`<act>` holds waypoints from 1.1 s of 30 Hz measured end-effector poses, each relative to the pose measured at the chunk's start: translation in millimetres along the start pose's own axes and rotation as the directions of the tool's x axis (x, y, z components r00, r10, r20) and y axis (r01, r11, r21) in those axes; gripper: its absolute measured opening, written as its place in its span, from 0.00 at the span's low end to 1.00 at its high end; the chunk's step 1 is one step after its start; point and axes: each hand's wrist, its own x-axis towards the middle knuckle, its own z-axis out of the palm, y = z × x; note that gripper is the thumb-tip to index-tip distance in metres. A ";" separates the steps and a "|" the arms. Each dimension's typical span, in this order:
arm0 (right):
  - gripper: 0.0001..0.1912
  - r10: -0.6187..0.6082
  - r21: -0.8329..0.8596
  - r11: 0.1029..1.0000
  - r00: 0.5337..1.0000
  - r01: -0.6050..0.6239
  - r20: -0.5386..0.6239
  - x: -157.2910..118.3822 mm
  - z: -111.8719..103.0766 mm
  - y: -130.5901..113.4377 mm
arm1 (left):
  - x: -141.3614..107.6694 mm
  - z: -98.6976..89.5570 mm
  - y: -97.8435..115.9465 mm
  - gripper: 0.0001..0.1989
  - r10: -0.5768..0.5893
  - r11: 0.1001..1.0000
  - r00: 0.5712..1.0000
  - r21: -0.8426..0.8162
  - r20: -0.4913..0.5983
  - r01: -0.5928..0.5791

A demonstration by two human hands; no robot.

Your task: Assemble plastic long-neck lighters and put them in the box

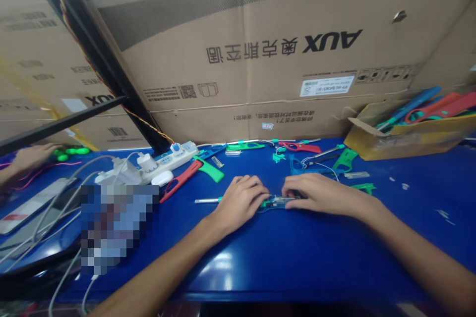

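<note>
One lighter (274, 201), between the desk's (238, 257) front and back edges: left hand (242, 199) curled closed over it, beside its metal tube (207, 201); right hand (314, 193) pinching its clear handle (279, 205). Box (409, 139) at the back edge, right side.

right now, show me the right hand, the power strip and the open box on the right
Right hand (320, 192): head view, on the back of the hand.
Power strip (167, 160): head view, on its socket face.
Open box (409, 140): head view, on its front wall.
</note>
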 end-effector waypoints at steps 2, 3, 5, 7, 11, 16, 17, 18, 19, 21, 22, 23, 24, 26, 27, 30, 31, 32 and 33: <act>0.16 0.012 -0.001 1.000 1.000 -0.012 -0.020 -0.5 -0.2 0.0 | -0.2 -1.0 0.3 0.10 0.010 1.000 1.000 -0.017 -0.011 -0.010; 0.16 0.016 0.000 1.000 0.999 -0.016 -0.028 -0.6 -0.4 -0.2 | -0.2 -1.1 0.5 0.10 0.015 1.000 1.000 -0.022 -0.014 -0.015; 0.15 0.014 0.003 1.000 0.999 -0.014 -0.031 -0.8 -0.8 -0.6 | -0.1 -1.1 0.7 0.09 0.023 0.999 1.000 -0.028 -0.015 -0.023; 0.15 0.010 0.003 1.000 1.000 -0.010 -0.029 -0.8 -0.9 -1.1 | -0.1 -0.8 0.9 0.09 0.021 0.999 1.000 -0.032 -0.012 -0.022; 0.15 0.010 0.008 1.000 0.999 -0.010 -0.041 -0.8 -0.8 -2.4 | -0.2 -0.7 1.2 0.08 0.022 0.999 1.000 -0.040 -0.008 -0.022; 0.15 0.008 0.007 1.000 0.999 -0.008 -0.046 -2.0 -2.0 -3.1 | -0.3 -0.7 1.5 0.08 0.029 0.998 1.000 -0.054 -0.011 -0.030; 0.14 0.008 0.007 1.000 0.999 -0.008 -0.046 -2.1 -2.2 -3.2 | -0.2 -0.7 1.7 0.08 0.030 0.998 0.999 -0.058 -0.012 -0.031; 0.14 0.008 0.006 1.000 0.999 -0.008 -0.045 -2.2 -2.2 -3.2 | -0.2 -0.7 1.8 0.08 0.032 0.997 0.999 -0.063 -0.012 -0.032; 0.14 0.008 0.006 1.000 0.999 -0.008 -0.043 -2.2 -2.1 -3.2 | -0.1 -0.7 2.1 0.08 0.033 0.997 0.999 -0.068 -0.012 -0.034; 0.15 0.005 0.005 1.000 0.999 -0.005 -0.039 -2.3 -1.7 -3.1 | -0.1 -0.6 2.4 0.08 0.034 0.997 0.999 -0.074 -0.012 -0.035; 0.15 0.001 0.005 1.000 0.999 0.000 -0.040 -2.3 -1.5 -3.0 | -0.1 -0.5 2.5 0.08 0.033 0.997 0.999 -0.075 -0.011 -0.034; 0.15 -0.003 0.005 1.000 0.999 0.003 -0.041 -2.3 -1.3 -2.8 | -0.2 -0.4 2.6 0.08 0.032 0.997 0.999 -0.076 -0.012 -0.033; 0.15 -0.005 0.007 1.000 0.999 0.006 -0.042 -2.3 -1.2 -2.7 | -0.2 -0.3 2.5 0.08 0.031 0.996 0.999 -0.077 -0.013 -0.032; 0.15 -0.004 0.010 1.000 0.999 0.005 -0.046 -2.2 -1.4 -2.3 | -0.5 -0.4 2.4 0.08 0.030 0.996 0.999 -0.080 -0.014 -0.031; 0.15 -0.003 0.010 1.000 0.999 0.003 -0.048 -2.0 -1.7 -2.2 | -0.6 -0.5 2.3 0.08 0.031 0.996 0.999 -0.081 -0.013 -0.032; 0.15 -0.002 0.009 1.000 0.999 0.002 -0.049 -1.6 -2.7 -2.2 | -0.7 -1.3 2.4 0.08 0.037 0.996 0.999 -0.081 -0.012 -0.037; 0.15 -0.003 0.010 1.000 0.999 0.004 -0.050 -1.5 -2.8 -2.2 | -0.7 -1.6 2.6 0.08 0.039 0.996 0.999 -0.081 -0.012 -0.040; 0.15 -0.005 0.014 1.000 0.999 0.006 -0.051 -1.4 -2.8 -2.3 | -0.5 -1.8 2.8 0.08 0.040 0.996 0.999 -0.082 -0.011 -0.041; 0.15 -0.006 0.017 1.000 0.999 0.007 -0.052 -1.4 -2.7 -2.3 | -0.4 -1.9 2.9 0.08 0.040 0.996 0.999 -0.082 -0.011 -0.041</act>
